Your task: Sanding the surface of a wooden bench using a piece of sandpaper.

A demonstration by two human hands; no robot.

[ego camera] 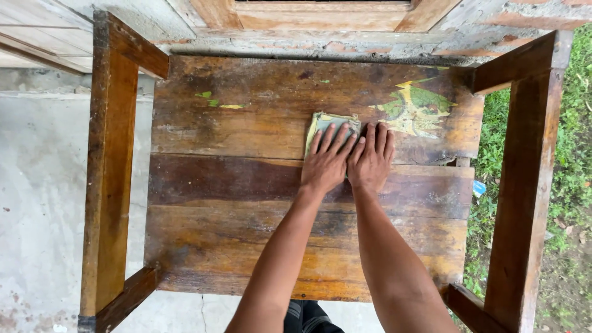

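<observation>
Presently, both hands lie flat side by side, left hand (325, 163) and right hand (372, 161), fingers spread, pressing a folded sheet of sandpaper (327, 126) (gripping nothing) onto the middle of the worn wooden desk (246, 203). Rubbing appears in progress. Beyond lie flaking green-yellow paint remnants (416, 110) and a brick wall (505, 24).

dark brown wooden seat (246, 203) with yellow and green paint patches (416, 108), a yellowish-green sanding sheet (320, 123) on it.
</observation>
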